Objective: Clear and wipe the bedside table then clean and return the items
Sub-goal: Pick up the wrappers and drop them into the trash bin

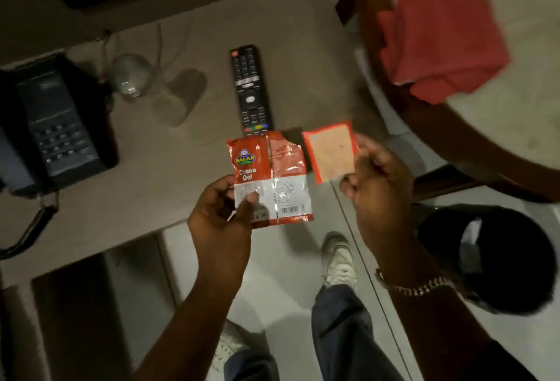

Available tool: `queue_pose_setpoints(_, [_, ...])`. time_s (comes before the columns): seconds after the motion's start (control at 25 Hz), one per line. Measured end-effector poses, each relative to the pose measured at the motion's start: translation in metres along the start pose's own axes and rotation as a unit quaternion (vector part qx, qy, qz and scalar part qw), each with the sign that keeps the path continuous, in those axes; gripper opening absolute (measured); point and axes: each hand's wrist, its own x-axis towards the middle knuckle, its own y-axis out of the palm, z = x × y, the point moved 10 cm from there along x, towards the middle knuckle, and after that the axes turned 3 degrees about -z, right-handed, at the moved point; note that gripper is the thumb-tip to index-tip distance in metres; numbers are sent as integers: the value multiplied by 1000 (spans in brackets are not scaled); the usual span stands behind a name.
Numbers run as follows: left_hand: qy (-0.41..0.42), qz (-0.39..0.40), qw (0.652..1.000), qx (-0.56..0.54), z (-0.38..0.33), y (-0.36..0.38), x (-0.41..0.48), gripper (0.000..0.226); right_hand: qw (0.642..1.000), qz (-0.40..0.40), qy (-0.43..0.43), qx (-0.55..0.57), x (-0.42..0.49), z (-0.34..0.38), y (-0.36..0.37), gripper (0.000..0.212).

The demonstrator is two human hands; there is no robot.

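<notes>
Hands (222, 211) (375, 174) hold wrappers (272, 174) above remote (250, 89), phone (51, 126).

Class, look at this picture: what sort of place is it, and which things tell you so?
Probably a hotel room. A corded desk telephone and a TV remote lie on the bedside table, beside upturned drinking glasses.

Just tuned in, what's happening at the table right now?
The person is clearing it. The left hand holds a red snack packet; the right hand holds a small orange wrapper. The remote, glass and phone are still on the table. A red cloth lies on the round table alongside.
</notes>
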Motion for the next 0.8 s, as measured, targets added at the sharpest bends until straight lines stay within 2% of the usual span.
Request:
queue_pose_setpoints(0.12, [-34,97,994,28,23,79,-42,22,993,-74,38,85,-20,-7,-101,23])
queue_pose_setpoints(0.24, [-37,199,973,109,58,156,-92,19,976,-178,54,117,-42,-25,-202,20])
queue_pose_setpoints(0.32, [-29,268,949,161,85,209,-133,23,956,-261,51,125,-59,-40,-274,21])
queue_pose_setpoints(0.44, [-24,336,925,177,128,274,-182,26,918,-366,95,118,-81,-78,-358,19])
queue_pose_setpoints(0.6, [7,341,913,226,173,321,-202,33,894,-407,162,92,-77,-129,-416,17])
queue_pose_setpoints(0.72, [-10,399,879,261,201,337,-211,44,870,-437,203,107,-75,-159,-432,12])
queue_pose_setpoints(0.8, [-14,415,864,284,203,332,-208,44,852,-464,221,100,-84,-166,-430,8])
